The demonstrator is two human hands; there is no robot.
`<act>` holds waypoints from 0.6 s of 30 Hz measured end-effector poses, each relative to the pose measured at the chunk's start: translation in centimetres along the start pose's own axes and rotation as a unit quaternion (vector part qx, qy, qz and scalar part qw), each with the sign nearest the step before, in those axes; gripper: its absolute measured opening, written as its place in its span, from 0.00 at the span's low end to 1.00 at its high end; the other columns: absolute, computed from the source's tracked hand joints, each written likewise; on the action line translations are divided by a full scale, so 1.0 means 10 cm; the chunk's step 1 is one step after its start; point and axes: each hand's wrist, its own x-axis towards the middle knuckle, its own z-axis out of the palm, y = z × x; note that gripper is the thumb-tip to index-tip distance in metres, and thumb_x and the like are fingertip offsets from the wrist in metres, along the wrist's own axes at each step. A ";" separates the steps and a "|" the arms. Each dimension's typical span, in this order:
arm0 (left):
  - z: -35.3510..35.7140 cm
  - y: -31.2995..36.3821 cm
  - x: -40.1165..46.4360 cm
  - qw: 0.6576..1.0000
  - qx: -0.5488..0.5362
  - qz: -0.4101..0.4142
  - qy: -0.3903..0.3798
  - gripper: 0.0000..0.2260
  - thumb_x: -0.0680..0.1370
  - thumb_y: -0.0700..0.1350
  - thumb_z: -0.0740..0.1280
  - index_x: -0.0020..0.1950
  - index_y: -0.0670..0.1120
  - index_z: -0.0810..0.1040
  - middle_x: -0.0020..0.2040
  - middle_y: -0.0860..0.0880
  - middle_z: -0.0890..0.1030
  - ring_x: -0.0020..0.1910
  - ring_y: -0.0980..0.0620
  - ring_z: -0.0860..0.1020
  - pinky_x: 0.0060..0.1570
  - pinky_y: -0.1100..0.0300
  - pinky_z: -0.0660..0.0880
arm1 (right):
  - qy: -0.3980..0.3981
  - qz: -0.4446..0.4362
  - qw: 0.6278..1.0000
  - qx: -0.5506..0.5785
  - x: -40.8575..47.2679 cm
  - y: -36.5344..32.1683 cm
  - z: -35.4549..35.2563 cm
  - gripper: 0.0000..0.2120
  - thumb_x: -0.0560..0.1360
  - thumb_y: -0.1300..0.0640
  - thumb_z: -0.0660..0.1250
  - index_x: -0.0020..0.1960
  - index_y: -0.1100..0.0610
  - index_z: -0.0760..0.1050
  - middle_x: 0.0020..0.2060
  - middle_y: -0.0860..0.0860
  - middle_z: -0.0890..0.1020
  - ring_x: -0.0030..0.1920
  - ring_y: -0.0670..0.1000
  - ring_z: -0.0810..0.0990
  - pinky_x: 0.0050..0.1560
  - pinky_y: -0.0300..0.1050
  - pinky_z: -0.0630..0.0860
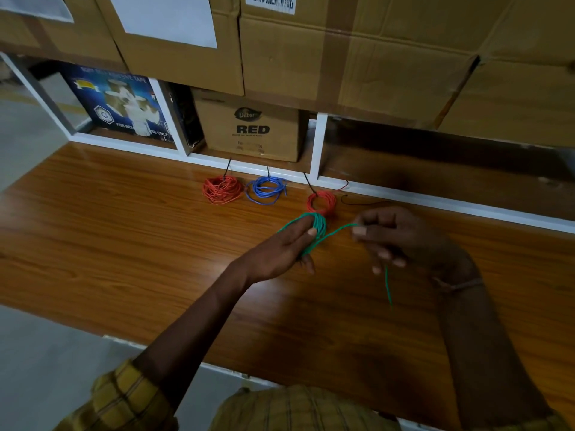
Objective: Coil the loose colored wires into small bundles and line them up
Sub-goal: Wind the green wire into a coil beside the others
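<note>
Green wire (314,236) is where your hands meet, over the middle of the wooden worktop (130,231). Your left hand (280,250) carries the coil wound around its straight, pressed-together fingers, with the thumb laid along the coil's near side. Your right hand (392,237), at 3 o'clock from the coil, pinches the free strand between thumb and forefinger; the tail drops out below that hand towards 6 o'clock and ends above the wood.

Open worktop runs wide to 9 o'clock and towards you at 6 o'clock, where the near edge meets grey floor. At 12 o'clock the room ends at a white shelf frame (404,197).

Three finished bundles lie in a row along that frame: an orange bundle (222,189), a blue bundle (266,189) just beside it, and a red bundle (322,202) a little apart at 1 o'clock from the green coil, close to your left fingertips. Each seems tied with a dark strip, though these are too thin to make out well. A thin dark strand (361,203) lies to the right of the red bundle; what it is you cannot tell.

Behind the frame stand a brown carton marked RED (249,129) and a blue printed box (121,104). Large cardboard boxes (342,51) overhang above, cut off by the top edge.
</note>
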 end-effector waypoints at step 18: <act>-0.10 0.09 0.04 0.850 -0.515 0.053 -0.093 0.21 0.89 0.49 0.49 0.79 0.43 0.67 0.71 0.37 0.76 0.48 0.46 0.80 0.52 0.50 0.76 | 0.223 0.004 0.974 -0.040 0.60 1.12 0.58 0.11 0.85 0.62 0.61 0.47 0.61 0.78 0.27 0.50 0.73 0.25 0.44 0.68 0.26 0.40 0.65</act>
